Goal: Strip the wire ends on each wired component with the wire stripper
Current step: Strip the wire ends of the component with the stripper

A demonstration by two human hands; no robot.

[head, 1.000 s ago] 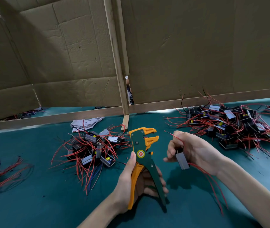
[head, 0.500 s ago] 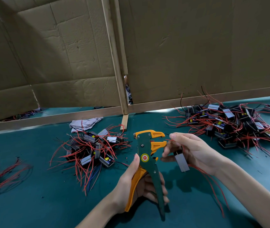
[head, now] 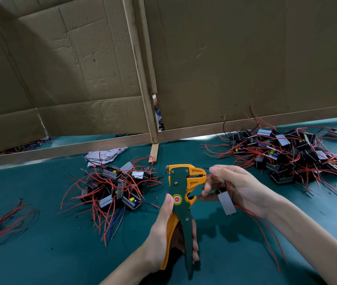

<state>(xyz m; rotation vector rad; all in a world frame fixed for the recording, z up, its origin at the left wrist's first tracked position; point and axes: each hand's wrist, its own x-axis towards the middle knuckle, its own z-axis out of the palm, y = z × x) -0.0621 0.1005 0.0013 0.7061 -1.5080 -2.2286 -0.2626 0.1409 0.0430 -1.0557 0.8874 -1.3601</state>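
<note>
Grips wire stripper (head: 179, 194) upright in left hand (head: 163, 233); pinches red wire (head: 209, 175) in right hand (head: 239, 188), just right of stripper head, wire crosswise, tip at the mouth, component (head: 227, 204) dangling beneath.

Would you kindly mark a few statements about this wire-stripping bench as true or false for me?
1. The left hand grips the wire stripper by its handles. True.
2. The right hand holds nothing. False: it pinches a red wire at the stripper's head, and a grey component hangs below its fingers.
3. The table has a red surface. False: the surface is teal.
4. One pile of wired components lies left of the stripper, and another pile lies at the far right. True.
</note>
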